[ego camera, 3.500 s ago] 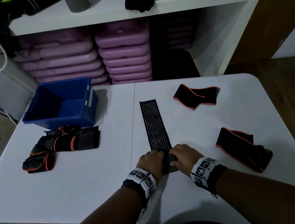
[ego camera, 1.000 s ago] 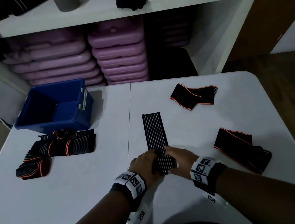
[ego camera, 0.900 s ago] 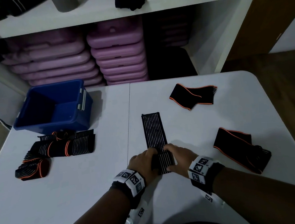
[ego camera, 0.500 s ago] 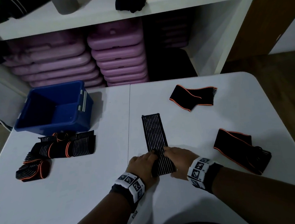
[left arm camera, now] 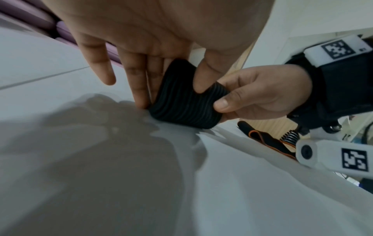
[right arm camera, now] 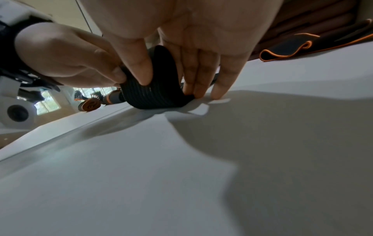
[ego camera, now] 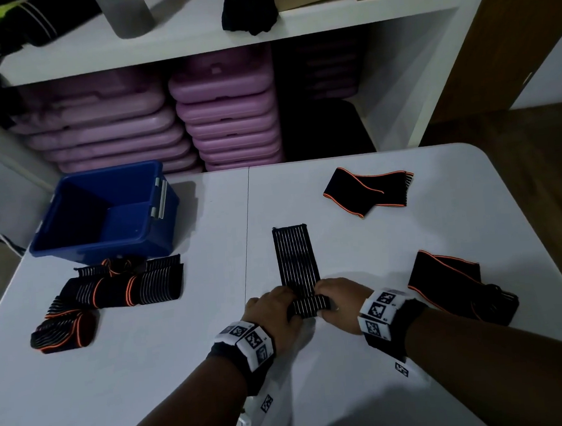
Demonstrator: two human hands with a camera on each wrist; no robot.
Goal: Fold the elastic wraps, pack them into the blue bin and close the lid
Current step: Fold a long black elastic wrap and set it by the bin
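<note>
A black striped elastic wrap (ego camera: 296,258) lies lengthwise in the middle of the white table (ego camera: 151,374), its near end rolled into a thick roll (ego camera: 309,306). My left hand (ego camera: 273,309) pinches the roll's left end (left arm camera: 181,102) between thumb and fingers. My right hand (ego camera: 338,300) pinches its right end (right arm camera: 155,94) the same way. The open blue bin (ego camera: 105,213) stands at the table's far left, and I see no lid. Two black wraps with orange edging lie at the far right (ego camera: 368,189) and the near right (ego camera: 460,282).
Rolled and folded striped wraps (ego camera: 124,285) lie in front of the bin, and one more roll (ego camera: 64,334) sits nearer the left edge. Behind the table, a white shelf (ego camera: 191,35) holds stacked purple cases (ego camera: 228,116). Wood floor lies to the right.
Both hands have rolled the near end of the striped wrap away from me. The flat length left on the table is much shorter than 3.5 s ago, and the roll is thicker.
</note>
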